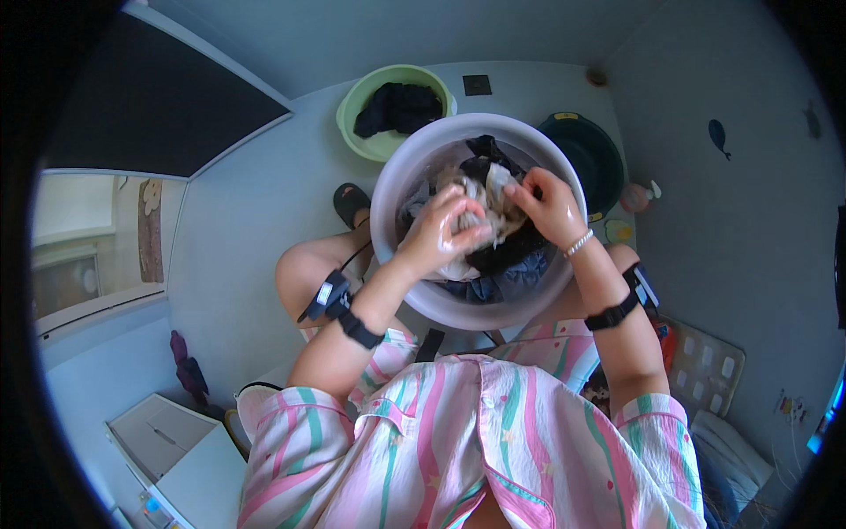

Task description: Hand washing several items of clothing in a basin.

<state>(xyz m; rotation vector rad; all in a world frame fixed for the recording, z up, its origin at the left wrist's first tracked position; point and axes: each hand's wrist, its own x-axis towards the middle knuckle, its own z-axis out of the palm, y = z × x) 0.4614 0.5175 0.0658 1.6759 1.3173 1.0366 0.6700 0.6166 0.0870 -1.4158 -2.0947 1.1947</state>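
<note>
A large pale lilac plastic basin [486, 317] stands between my knees with soaking clothes in it. Over its middle, my left hand [444, 231] is wet, its fingers curved against a bunched light-coloured cloth [462, 268]. At the right side of the basin, my right hand [545, 202] pinches a whitish part of the cloth between thumb and fingers. Dark fabric [488, 149] lies at the far side of the basin, and blue-grey fabric [509, 281] at the near side.
Behind the basin is a light green tub [345, 119] holding dark cloth [400, 109]. A dark green tub [611, 165] stands at the right, near a pink spray bottle [636, 197]. A floor drain [477, 84] lies by the back wall. At lower left is a white cabinet [198, 476].
</note>
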